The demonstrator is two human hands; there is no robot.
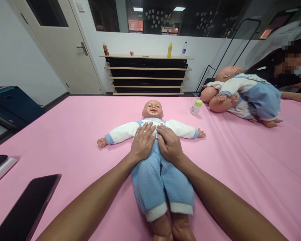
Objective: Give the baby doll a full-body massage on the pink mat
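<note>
A baby doll in a white top and light blue fleece trousers lies on its back in front of me, arms spread wide, head at the far end. My left hand rests flat on the left side of its chest and belly, fingers stretched out, a ring on one finger. On the other side of the torso lies my right hand, fingers extended and slightly bent, palm down. The two hands nearly meet at the middle of the chest and cover most of the top's front.
A pink sheet covers the table. A small bottle with a green cap stands beyond the doll; more dolls are piled at right near a person. A phone lies near left. Bottles stand on a stack of boards behind.
</note>
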